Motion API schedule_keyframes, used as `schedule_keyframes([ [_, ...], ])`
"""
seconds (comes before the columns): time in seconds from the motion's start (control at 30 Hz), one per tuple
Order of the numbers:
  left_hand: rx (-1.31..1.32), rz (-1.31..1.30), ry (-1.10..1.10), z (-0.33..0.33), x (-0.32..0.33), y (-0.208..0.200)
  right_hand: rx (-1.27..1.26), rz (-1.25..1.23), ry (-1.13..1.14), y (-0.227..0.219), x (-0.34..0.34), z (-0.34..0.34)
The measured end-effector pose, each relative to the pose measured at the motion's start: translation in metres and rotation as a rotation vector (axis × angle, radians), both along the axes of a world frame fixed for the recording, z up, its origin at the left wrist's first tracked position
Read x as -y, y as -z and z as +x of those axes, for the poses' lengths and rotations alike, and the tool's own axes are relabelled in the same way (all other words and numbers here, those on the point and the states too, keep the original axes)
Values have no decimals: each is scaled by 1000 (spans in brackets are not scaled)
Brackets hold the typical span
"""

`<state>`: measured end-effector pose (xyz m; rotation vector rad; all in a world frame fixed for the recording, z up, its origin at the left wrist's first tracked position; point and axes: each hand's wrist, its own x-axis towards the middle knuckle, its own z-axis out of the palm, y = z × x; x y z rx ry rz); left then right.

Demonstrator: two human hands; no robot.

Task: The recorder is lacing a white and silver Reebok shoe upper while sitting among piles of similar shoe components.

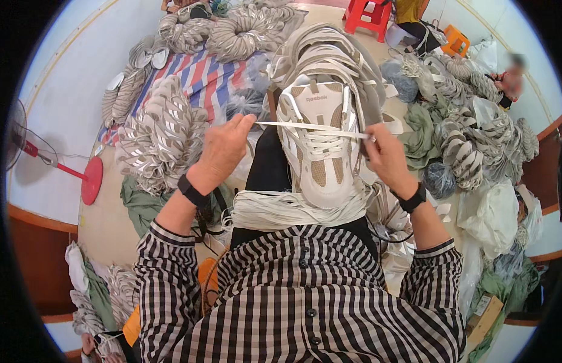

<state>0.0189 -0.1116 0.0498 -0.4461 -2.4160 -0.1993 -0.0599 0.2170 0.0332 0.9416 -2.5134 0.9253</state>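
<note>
A beige and white shoe upper [327, 183] lies in front of me with its toe toward my body. A cream shoelace [293, 126] is threaded through its eyelets, and its two ends stretch out taut to either side. My left hand [227, 145] pinches one end, left of the upper. The other end is gripped in my right hand [388, 156], just right of the upper. Behind it a thick stack of similar uppers [323, 48] curves away. Across my lap rests a bundle of loose laces [275, 212].
Coiled bundles of uppers [160, 142] lie on the left, with more bundles [462, 151] and plastic bags [492, 212] on the right. A red-based fan [92, 180] stands far left. A red stool [368, 18] is at the back. Other people are partly visible around the room's edges.
</note>
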Motion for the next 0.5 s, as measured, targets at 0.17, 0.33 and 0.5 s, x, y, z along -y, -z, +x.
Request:
schedule_keyframes([
  [0.17, 64, -189, -47, 8, 28, 1, -227, 183, 68, -17, -8, -2],
  [0.33, 106, -182, -39, 25, 46, -7, -547, 359, 154, -24, -22, -20],
  [0.5, 206, -267, -91, 38, 58, -3, -530, 497, 208, -33, -44, -35],
])
